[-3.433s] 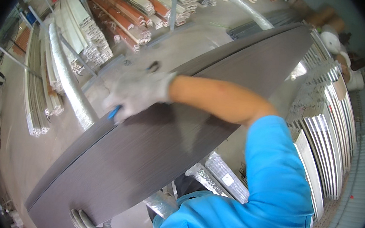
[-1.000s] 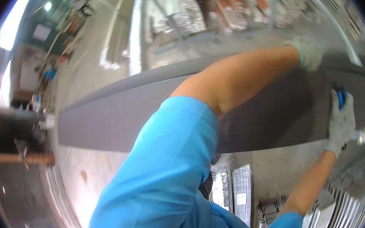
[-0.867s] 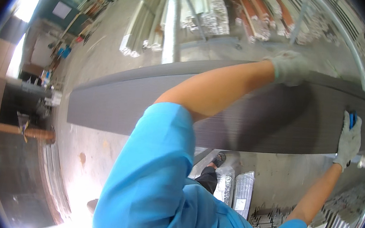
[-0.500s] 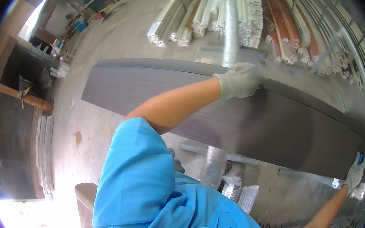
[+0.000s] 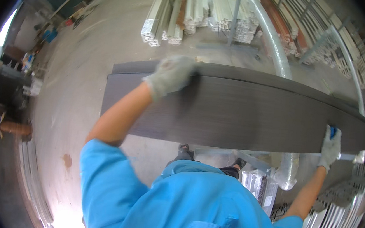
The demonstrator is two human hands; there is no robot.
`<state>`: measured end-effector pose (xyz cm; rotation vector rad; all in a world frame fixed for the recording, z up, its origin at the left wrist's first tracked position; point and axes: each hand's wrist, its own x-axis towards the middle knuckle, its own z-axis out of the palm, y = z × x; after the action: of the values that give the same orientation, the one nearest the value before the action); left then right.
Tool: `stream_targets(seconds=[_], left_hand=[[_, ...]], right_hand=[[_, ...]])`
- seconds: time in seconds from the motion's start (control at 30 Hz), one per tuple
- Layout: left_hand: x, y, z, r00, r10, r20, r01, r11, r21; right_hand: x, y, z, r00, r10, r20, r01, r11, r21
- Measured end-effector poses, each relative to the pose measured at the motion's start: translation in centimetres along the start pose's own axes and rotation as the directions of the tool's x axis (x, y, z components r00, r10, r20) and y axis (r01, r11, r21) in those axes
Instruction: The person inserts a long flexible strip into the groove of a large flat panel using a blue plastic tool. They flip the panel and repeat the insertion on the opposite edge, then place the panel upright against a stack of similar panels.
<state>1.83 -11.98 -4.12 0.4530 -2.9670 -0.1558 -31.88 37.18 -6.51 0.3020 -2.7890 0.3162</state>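
Observation:
A long dark grey board (image 5: 235,114) lies crosswise in front of me, with a second layer or raised strip along its far edge. My left hand (image 5: 173,75), in a pale work glove, is at the board's far edge near its left end. It is smeared by motion, and a dark patch beside it could be shadow or something beneath the fingers. Toward the right end, my gloved right hand (image 5: 331,148) rests at the near edge with its fingers over the top face. A small blue object (image 5: 333,132) shows in its grip; its kind is unclear.
Bundles of white profiles (image 5: 192,9) lie on the floor beyond the board. A wrapped silvery tube (image 5: 273,39) slants down behind it, near a metal rack (image 5: 350,64). Metal lengths (image 5: 330,225) are stacked at lower right. Brown-wrapped stock (image 5: 7,126) is at left.
My left hand has moved left along the far edge of the board. The view has shifted, my right hand appears farther in from the rim, and my feet now show below the board.

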Motion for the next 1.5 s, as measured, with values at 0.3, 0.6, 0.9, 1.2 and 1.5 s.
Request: stream_targets(seconds=[0.3, 0.6, 0.9, 1.2, 1.5], left_hand=[[-23.7, -26.8, -3.1, 0.695, -0.671, 0.259, 0.719, 0.660, -0.220], [-28.0, -22.3, 5.1, 0.826, -0.563, 0.041, 0.292, 0.363, -0.885], [-23.7, -26.2, 8.5, 0.958, -0.053, 0.283, 0.283, -0.013, -0.959], [-27.7, -34.5, 15.3, 0.709, 0.474, 0.522, 0.603, -0.024, -0.797], [-29.5, -38.2, 14.4, 0.709, 0.548, 0.444, 0.641, -0.236, -0.731]], right_hand=[[-9.5, -13.5, -2.4, 0.985, -0.081, 0.152, -0.022, 0.816, 0.578], [-21.1, -24.4, -10.9, 0.949, -0.273, 0.155, -0.074, 0.285, 0.956], [-36.9, -27.3, -10.0, 0.949, 0.059, 0.310, -0.279, 0.616, 0.736], [-57.4, -31.7, -1.3, 0.583, 0.401, 0.706, -0.810, 0.217, 0.545], [-58.6, -52.4, -1.0, 0.304, -0.273, 0.913, -0.950, -0.164, 0.267]])
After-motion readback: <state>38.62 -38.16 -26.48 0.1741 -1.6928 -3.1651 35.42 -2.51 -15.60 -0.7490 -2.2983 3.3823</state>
